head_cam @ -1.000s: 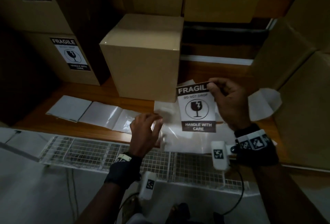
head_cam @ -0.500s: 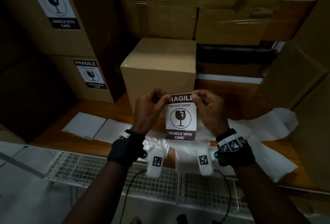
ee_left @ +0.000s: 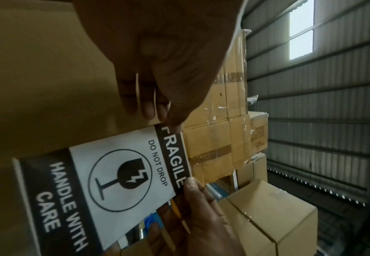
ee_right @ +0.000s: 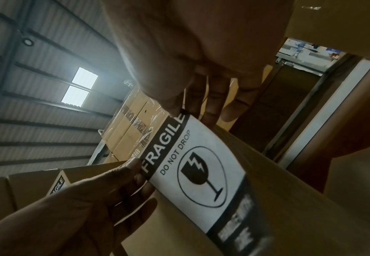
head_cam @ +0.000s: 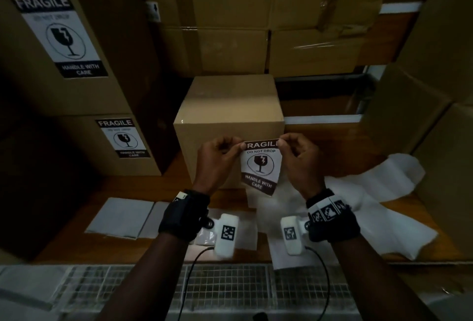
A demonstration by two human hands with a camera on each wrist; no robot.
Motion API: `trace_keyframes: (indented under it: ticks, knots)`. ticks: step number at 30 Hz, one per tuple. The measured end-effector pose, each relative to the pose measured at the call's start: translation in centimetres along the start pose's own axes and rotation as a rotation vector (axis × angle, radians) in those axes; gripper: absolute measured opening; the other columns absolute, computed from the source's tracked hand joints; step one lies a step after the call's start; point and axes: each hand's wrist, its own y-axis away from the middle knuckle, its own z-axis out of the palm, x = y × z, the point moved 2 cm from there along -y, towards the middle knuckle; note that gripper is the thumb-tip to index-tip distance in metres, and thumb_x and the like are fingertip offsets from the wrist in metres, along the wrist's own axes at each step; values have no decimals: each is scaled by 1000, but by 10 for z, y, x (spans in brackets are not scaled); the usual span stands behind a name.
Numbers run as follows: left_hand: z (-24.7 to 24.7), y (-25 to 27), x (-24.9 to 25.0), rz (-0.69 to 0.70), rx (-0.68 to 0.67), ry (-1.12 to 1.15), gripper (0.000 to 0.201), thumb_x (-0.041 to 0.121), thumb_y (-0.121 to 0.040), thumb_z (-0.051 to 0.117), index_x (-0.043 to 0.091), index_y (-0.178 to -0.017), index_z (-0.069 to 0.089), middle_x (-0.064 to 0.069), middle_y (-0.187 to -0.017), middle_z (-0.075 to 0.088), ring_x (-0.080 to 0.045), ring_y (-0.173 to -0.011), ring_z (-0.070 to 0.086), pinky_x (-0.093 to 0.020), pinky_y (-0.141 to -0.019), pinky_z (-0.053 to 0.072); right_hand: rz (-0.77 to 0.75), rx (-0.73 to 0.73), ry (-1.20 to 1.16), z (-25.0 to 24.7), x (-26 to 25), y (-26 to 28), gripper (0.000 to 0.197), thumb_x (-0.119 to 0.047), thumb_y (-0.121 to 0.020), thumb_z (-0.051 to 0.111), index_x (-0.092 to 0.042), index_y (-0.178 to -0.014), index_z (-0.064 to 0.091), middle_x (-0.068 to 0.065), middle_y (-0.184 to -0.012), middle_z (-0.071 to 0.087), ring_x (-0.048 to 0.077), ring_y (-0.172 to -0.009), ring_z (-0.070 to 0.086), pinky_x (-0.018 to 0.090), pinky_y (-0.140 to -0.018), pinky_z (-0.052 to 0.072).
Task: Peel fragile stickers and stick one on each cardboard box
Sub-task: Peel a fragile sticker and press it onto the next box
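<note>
Your left hand (head_cam: 217, 159) pinches the top left corner of the fragile sticker (head_cam: 261, 167) between thumb and fingertips, and your right hand (head_cam: 298, 159) pinches its top right corner the same way. The sticker hangs upright between your two hands, printed side toward you, its lower edge curling slightly. It sits in front of the near face of the plain cardboard box (head_cam: 230, 105) just beyond your knuckles; whether it touches the cardboard yet cannot be told from the head view, though both wrist views show it lying very close along that face.

Past your left hand stand two stacked boxes (head_cam: 76, 105), each already carrying a fragile label. Below your left wrist, flat sheets (head_cam: 120, 217) lie on the bench (head_cam: 143, 187). Under and beyond your right wrist, loose white backing paper (head_cam: 371, 192) spreads across the bench. More taped cartons (head_cam: 256, 39) rise behind the plain box, and large boxes (head_cam: 435, 116) stand past your right hand.
</note>
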Motion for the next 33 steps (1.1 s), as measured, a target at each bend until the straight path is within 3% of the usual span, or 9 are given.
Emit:
trace_keyframes:
  ticks: [3, 7, 10, 12, 14, 19, 24, 28, 33]
  knots:
    - [2, 0, 3, 104, 24, -116, 6, 22, -90, 77, 17, -93, 76, 6, -93, 74, -10, -90, 68, -35, -80, 57, -11, 55, 16, 3, -2, -1, 3, -18, -100, 62, -20, -100, 63, -4, -92, 69, 0, -78, 70, 21, -61, 57]
    - [-1, -4, 7, 298, 132, -427, 10, 32, -88, 76, 23, -92, 74, 6, -104, 65, -14, -108, 54, -55, -100, 41, -63, 146, 146, 6, 0, -8, 3, -19, -94, 70, -18, -97, 69, 3, -106, 63, 13, -91, 65, 30, -81, 58]
    - [-4, -9, 13, 388, 206, -562, 14, 39, -84, 78, 25, -86, 75, 1, -129, 61, -25, -140, 38, -63, -121, 6, -51, 173, 182, 10, -1, -16, 7, -18, -91, 73, -13, -95, 71, 4, -115, 56, 16, -99, 59, 26, -85, 55]
    - [-5, -14, 17, 415, 220, -632, 14, 42, -82, 79, 28, -84, 76, 1, -143, 56, -31, -150, 24, -59, -118, -14, -36, 187, 178, 13, -3, -20, 10, -18, -89, 75, -13, -95, 71, 5, -119, 54, 15, -104, 56, 17, -84, 51]
    - [-5, -21, 19, 400, 195, -672, 17, 44, -83, 78, 27, -84, 76, 2, -148, 53, -32, -153, 20, -64, -114, -14, -33, 207, 152, 15, -4, -25, 10, -18, -87, 78, -13, -92, 71, 8, -121, 55, 12, -104, 56, 15, -83, 50]
    - [-2, -33, 15, 304, 140, -623, 16, 47, -85, 75, 31, -85, 74, 11, -151, 49, -22, -156, 12, -71, -108, -17, -43, 211, 106, 17, -4, -32, 15, -13, -86, 78, -1, -90, 72, 8, -116, 60, -18, -94, 53, 0, -74, 43]
    - [-1, -38, 5, 289, 118, -614, 27, 55, -86, 66, 30, -87, 74, 10, -144, 56, -21, -154, 21, -79, -109, -5, -35, 167, 61, 18, -3, -36, 11, -11, -86, 77, -8, -81, 68, -7, -92, 65, -14, -90, 58, 6, -80, 47]
    - [0, -41, 0, 312, 111, -557, 35, 64, -85, 55, 34, -84, 72, 9, -136, 62, -22, -150, 29, -77, -110, 13, -49, 145, 28, 18, -1, -40, 13, -10, -86, 77, -16, -79, 68, 2, -86, 71, 14, -85, 69, 29, -80, 59]
    - [1, -44, 0, 278, 127, -532, 32, 68, -82, 51, 40, -82, 66, 11, -137, 61, -20, -147, 31, -75, -110, 15, -28, 94, 7, 16, 0, -42, 16, -11, -88, 75, -21, -79, 66, 3, -88, 72, 18, -84, 72, 38, -74, 62]
